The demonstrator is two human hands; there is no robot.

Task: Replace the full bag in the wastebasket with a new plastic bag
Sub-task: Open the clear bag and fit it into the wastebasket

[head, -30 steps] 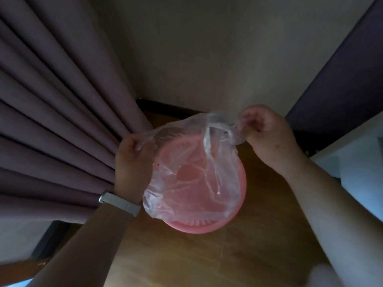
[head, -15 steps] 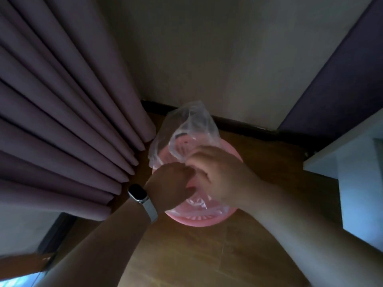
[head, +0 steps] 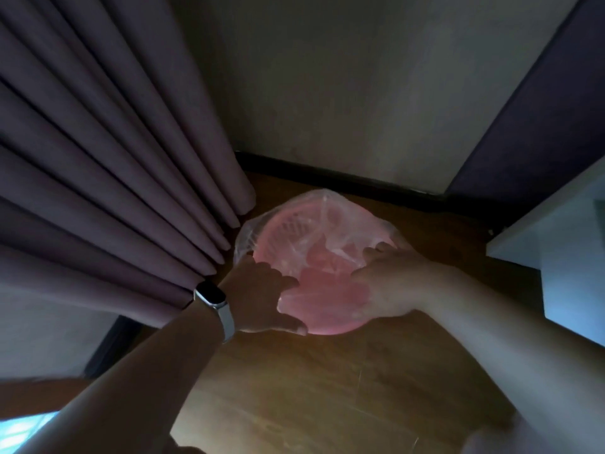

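Note:
A pink round wastebasket (head: 327, 326) stands on the wooden floor in a dim corner. A clear plastic bag (head: 330, 211) lies spread over its mouth, and its film wraps over the far and left rim. My left hand (head: 262, 299), with a watch on the wrist, rests on the near left rim, fingers spread against the film. At the right rim, my right hand (head: 386, 283) presses the bag's edge with fingers apart. Whether either hand pinches the film is unclear.
Purple curtain folds (head: 114, 158) hang close on the left and touch the floor beside the basket. A pale wall with a dark skirting board (head: 343, 181) is behind. White furniture (head: 563, 250) stands at the right. Wooden floor (head: 311, 388) lies in front.
The bag, held up and bunched above the basket before, now lies spread over the rim. Both hands have moved down and apart to opposite sides of the rim.

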